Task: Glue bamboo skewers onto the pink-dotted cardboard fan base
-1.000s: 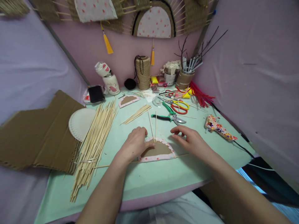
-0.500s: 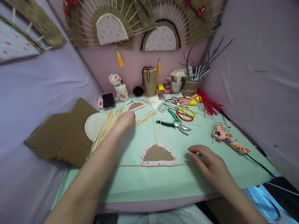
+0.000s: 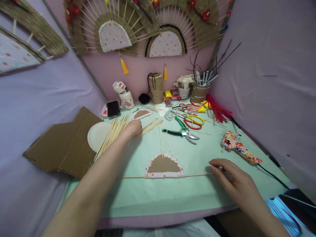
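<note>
My left hand [image 3: 132,128] reaches far out over the green table [image 3: 158,197] and rests on a small bunch of bamboo skewers [image 3: 150,125]; its fingers curl over them and are mostly hidden. A larger pile of skewers [image 3: 112,135] lies just left of that hand. My right hand [image 3: 230,179] lies near the front right with fingers spread, its fingertips at the end of a long skewer [image 3: 195,175] that runs under a half-round cardboard piece [image 3: 164,164] edged in dotted fabric. Two thin skewers [image 3: 161,141] stand out from the top of that piece.
Folded brown cardboard [image 3: 61,144] and a white paper plate [image 3: 96,135] lie at the left. Green pruning shears [image 3: 181,131], scissors [image 3: 195,121], a patterned glue gun [image 3: 237,148], a twine spool [image 3: 156,88] and a pen cup [image 3: 198,92] crowd the back right. Woven fans hang on the wall.
My left hand left the half-round piece and reached out to the skewers at the back left. My right hand drew back to the right along the long skewer. The view tilted upward.
</note>
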A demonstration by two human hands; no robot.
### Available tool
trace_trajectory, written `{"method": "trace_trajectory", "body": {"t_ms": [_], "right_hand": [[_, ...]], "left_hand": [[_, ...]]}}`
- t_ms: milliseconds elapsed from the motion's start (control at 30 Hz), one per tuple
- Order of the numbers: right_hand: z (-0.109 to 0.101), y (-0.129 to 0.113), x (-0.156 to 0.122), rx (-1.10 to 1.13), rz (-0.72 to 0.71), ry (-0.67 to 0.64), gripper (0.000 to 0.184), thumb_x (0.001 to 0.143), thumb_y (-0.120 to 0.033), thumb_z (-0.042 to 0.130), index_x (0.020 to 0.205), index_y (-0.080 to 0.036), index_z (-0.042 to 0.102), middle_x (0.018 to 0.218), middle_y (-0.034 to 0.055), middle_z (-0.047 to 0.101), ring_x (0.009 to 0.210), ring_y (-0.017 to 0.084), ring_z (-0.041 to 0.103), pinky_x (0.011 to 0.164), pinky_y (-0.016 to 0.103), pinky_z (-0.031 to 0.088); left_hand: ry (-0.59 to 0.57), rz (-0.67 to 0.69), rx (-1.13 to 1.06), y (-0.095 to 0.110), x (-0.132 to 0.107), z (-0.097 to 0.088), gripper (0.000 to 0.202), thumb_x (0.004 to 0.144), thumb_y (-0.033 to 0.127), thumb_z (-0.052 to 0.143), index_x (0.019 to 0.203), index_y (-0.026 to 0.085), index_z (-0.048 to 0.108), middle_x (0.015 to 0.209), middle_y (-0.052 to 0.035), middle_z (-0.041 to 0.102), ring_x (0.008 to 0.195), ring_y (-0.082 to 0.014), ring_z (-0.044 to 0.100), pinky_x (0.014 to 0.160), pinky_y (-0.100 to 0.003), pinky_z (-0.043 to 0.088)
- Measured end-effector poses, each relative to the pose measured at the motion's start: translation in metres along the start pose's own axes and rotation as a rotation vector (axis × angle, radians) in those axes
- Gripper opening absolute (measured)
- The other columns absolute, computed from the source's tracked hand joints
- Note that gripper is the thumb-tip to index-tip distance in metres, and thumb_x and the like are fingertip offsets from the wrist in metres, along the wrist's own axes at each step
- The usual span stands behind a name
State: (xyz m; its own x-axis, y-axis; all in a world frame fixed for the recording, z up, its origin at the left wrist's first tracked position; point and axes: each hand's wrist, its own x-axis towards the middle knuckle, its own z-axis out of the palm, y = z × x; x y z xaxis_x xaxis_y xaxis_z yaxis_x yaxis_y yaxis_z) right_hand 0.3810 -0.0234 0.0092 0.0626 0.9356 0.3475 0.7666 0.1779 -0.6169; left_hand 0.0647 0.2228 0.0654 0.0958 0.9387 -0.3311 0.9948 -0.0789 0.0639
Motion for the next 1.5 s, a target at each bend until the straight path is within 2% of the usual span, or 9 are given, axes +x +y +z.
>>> {"method": "trace_trajectory", "body": {"t_ms": [167, 367, 500, 633, 867, 1133, 1300, 1433, 1500], "right_hand": [[-0.015, 0.007, 0.000, -0.042, 0.032, 0.009, 0.024, 0.091, -0.042, 0.049, 0.094, -0.025, 0.064, 0.096, 0.0060, 0.072, 0.085, 0.022, 0.067, 0.073, 0.033, 0.052], [-0.051, 0.045, 0.021, -0.290, 0.268, 0.096, 0.037, 0.082, -0.051, 0.046, 0.092, -0.021, 0.065, 0.094, 0.0118, 0.071, 0.079, 0.028, 0.065, 0.070, 0.040, 0.049], [-0.060, 0.063, 0.036, -0.413, 0.286, 0.035, 0.043, 0.079, -0.053, 0.044, 0.092, -0.017, 0.064, 0.097, 0.0181, 0.068, 0.081, 0.032, 0.064, 0.074, 0.044, 0.047], [-0.054, 0.060, 0.038, -0.416, 0.205, 0.052, 0.039, 0.082, -0.052, 0.044, 0.095, -0.020, 0.062, 0.101, 0.0172, 0.068, 0.092, 0.033, 0.063, 0.080, 0.044, 0.048], [-0.050, 0.063, 0.041, -0.520, 0.194, 0.000, 0.040, 0.084, -0.049, 0.047, 0.101, -0.018, 0.064, 0.102, 0.0176, 0.068, 0.099, 0.035, 0.062, 0.085, 0.044, 0.047], [-0.052, 0.071, 0.057, -0.663, 0.397, -0.321, 0.045, 0.092, -0.042, 0.048, 0.117, -0.005, 0.059, 0.108, 0.0270, 0.064, 0.097, 0.036, 0.061, 0.079, 0.040, 0.041], [-0.050, 0.067, 0.065, -0.565, 0.495, -0.269, 0.061, 0.091, -0.049, 0.048, 0.129, -0.001, 0.046, 0.100, 0.0240, 0.065, 0.090, 0.031, 0.063, 0.070, 0.034, 0.041], [-0.051, 0.072, 0.065, -0.541, 0.438, -0.292, 0.066, 0.091, -0.053, 0.046, 0.132, -0.002, 0.045, 0.105, 0.0259, 0.064, 0.090, 0.030, 0.063, 0.070, 0.034, 0.042], [-0.053, 0.077, 0.063, -0.530, 0.366, -0.214, 0.062, 0.089, -0.051, 0.049, 0.127, -0.003, 0.050, 0.099, 0.0245, 0.066, 0.083, 0.029, 0.064, 0.067, 0.033, 0.042]], "left_hand": [[0.117, 0.027, -0.176, -0.003, -0.011, -0.004, 0.033, 0.093, 0.036, 0.060, 0.120, 0.018, 0.059, 0.122, -0.0091, 0.060, 0.104, -0.0217, 0.062, 0.088, -0.042, 0.054], [0.350, 0.115, -0.581, 0.012, -0.051, -0.009, 0.009, 0.085, 0.024, 0.052, 0.083, 0.019, 0.060, 0.081, -0.0033, 0.063, 0.081, -0.0196, 0.062, 0.075, -0.033, 0.049], [0.344, 0.199, -0.909, 0.029, -0.080, 0.004, 0.009, 0.079, 0.029, 0.051, 0.082, 0.021, 0.054, 0.076, 0.0006, 0.059, 0.071, -0.0141, 0.059, 0.069, -0.028, 0.051], [0.296, 0.207, -1.126, 0.036, -0.098, 0.026, 0.013, 0.075, 0.031, 0.053, 0.084, 0.021, 0.051, 0.077, 0.0019, 0.056, 0.070, -0.0125, 0.057, 0.069, -0.028, 0.053], [0.172, 0.244, -1.214, 0.039, -0.104, 0.045, 0.012, 0.073, 0.026, 0.059, 0.083, 0.021, 0.052, 0.071, 0.0041, 0.055, 0.066, -0.0116, 0.054, 0.068, -0.028, 0.049], [0.273, 0.275, -1.311, 0.052, -0.113, 0.050, 0.006, 0.078, 0.020, 0.055, 0.081, 0.021, 0.051, 0.074, 0.0035, 0.056, 0.067, -0.0114, 0.055, 0.068, -0.026, 0.044], [0.320, 0.278, -1.369, 0.049, -0.116, 0.056, 0.005, 0.079, 0.019, 0.054, 0.082, 0.021, 0.050, 0.075, 0.0033, 0.055, 0.069, -0.0111, 0.054, 0.068, -0.025, 0.045], [0.330, 0.289, -1.356, 0.045, -0.114, 0.058, 0.005, 0.081, 0.019, 0.053, 0.084, 0.021, 0.050, 0.077, 0.0037, 0.054, 0.069, -0.0107, 0.055, 0.068, -0.025, 0.047], [0.323, 0.272, -1.387, 0.044, -0.114, 0.059, 0.005, 0.082, 0.020, 0.052, 0.086, 0.022, 0.050, 0.080, 0.0034, 0.053, 0.071, -0.0109, 0.055, 0.069, -0.026, 0.050]]}}
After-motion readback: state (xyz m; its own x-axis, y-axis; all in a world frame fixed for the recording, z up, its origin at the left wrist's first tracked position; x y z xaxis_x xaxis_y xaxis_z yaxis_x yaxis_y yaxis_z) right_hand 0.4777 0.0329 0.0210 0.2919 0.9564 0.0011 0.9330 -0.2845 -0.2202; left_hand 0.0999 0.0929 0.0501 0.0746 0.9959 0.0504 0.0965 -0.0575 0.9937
